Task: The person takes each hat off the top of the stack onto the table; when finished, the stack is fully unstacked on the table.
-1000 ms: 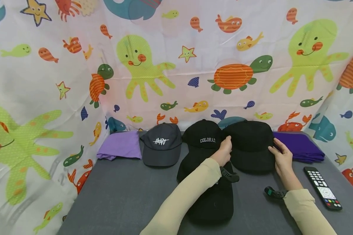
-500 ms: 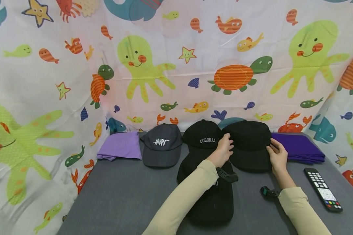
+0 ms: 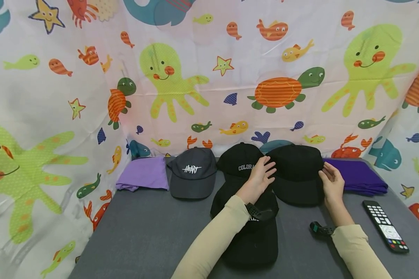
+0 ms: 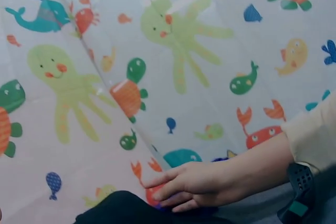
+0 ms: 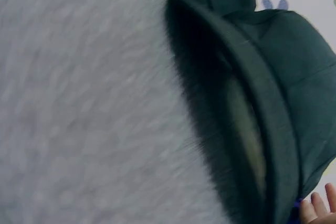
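Observation:
A plain black cap sits at the back right of the table, brim toward me. My right hand touches its right side with extended fingertips; in the right wrist view those fingers show beside the cap. Just left of the same cap, my left hand is held with fingers spread and nothing in its grasp. It overlaps the black COLORADO cap in the head view. Another black cap lies in front, its white lettering partly covered by my left wrist.
A dark grey cap with HEART lettering stands left of the black ones. Folded lilac cloth lies at the far left, folded purple cloth behind my right hand. A remote control rests near the right edge of the grey table.
My left hand has come away from the plain black cap's left side, moving slightly left with fingers spreading. The cap shifted a little left and back again, with my right hand at its side.

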Demonstrator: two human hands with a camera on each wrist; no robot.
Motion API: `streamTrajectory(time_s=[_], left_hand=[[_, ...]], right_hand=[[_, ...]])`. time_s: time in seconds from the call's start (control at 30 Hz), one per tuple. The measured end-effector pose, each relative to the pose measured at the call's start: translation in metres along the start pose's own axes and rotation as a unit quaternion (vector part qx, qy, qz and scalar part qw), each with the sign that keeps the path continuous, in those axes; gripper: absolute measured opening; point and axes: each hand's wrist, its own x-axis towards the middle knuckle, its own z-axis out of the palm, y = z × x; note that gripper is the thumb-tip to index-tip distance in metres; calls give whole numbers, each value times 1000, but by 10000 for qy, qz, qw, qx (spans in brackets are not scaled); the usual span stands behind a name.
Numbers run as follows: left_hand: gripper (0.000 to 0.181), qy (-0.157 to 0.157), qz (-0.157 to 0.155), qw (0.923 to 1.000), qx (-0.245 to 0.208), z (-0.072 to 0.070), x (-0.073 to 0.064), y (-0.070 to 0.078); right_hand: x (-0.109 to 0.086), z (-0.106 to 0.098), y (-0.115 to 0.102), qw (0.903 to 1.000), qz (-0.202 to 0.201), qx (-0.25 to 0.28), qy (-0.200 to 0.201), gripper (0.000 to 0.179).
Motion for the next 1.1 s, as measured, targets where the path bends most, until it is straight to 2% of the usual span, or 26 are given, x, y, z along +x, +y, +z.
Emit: streamTrajectory(time_s=[0.17,0.37,0.47,0.63,0.8,0.93,1.1], left_hand=[[47,-285,186,9994,-79,-9,-8,6],[48,-529,587,9963,331,-21,-23,17],[48,-601,769,9943,439,-28,-31,23],[45,-680,1010,9905,639,-40,-44,29],[45,-806,1262,9833,1035,-52,-52,35],[45,-895,1344,9788,1260,-60,-59,39],[46,-988,1400,9713,1648,-72,-68,42]], right_hand=[[-2,-1,-7,9995,302,4,-16,45],[-11,3,-14,9995,198,132,-220,46],[-17,6,-16,9972,58,440,-603,46],[-28,9,-19,9894,-229,656,-1274,47],[-38,15,-25,9826,-407,787,-1635,47],[-46,19,-29,9752,-425,943,-1957,45],[-57,22,-31,9669,-466,757,-2392,41]])
